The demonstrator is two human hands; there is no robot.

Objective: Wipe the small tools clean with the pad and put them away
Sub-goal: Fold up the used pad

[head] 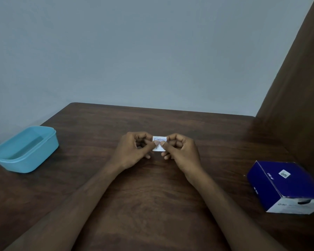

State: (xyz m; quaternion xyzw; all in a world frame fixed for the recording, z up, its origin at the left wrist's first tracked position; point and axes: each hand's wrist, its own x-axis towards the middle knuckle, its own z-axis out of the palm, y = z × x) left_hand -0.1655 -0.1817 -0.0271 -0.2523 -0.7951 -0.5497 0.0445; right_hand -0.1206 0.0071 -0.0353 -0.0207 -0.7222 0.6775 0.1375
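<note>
A person sits at a dark wooden bench (152, 205), both bare forearms reaching forward over it. The two hands meet near the middle of the bench and hold a small white sachet (159, 143) printed with fine blue text, most likely the wrapped pad. The left hand (134, 151) pinches the sachet's left edge between thumb and forefinger, its other fingers curled in. The right hand (181, 151) pinches the right edge the same way, so the thumbs nearly touch over the packet. The sachet is held just above the bench surface. Far to the left sits an open light blue plastic tub (24, 151). Far to the right, near the bench edge, lies a dark blue cardboard box (286, 187) with white lettering. A plain pale wall (134, 51) stands behind.
</note>
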